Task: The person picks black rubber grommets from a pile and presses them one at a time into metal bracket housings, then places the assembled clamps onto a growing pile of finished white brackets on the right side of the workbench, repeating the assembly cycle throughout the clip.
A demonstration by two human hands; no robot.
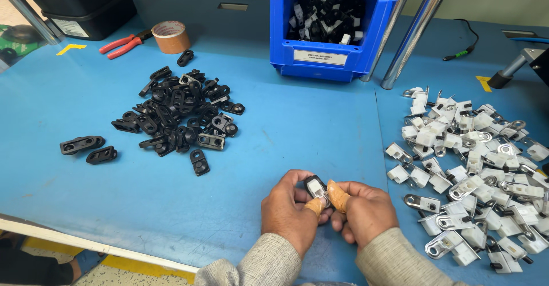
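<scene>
Fingers of both hands are closed around one small black-and-white clip part (316,187), held just above the near edge of the blue table (297,131). Left hand (289,211) is clenched on the part's left side; right hand (363,209) is pressed against its right, thumbs wrapped in tan tape meeting on top. Head view only: a heap of black clips (183,111) is spread to the left, a heap of white-and-metal pieces (474,166) to the right. Farther back, a blue bin (331,28) of mixed parts is seen, with red-handled pliers (123,44) and a tape roll (170,36) lying nearby.
</scene>
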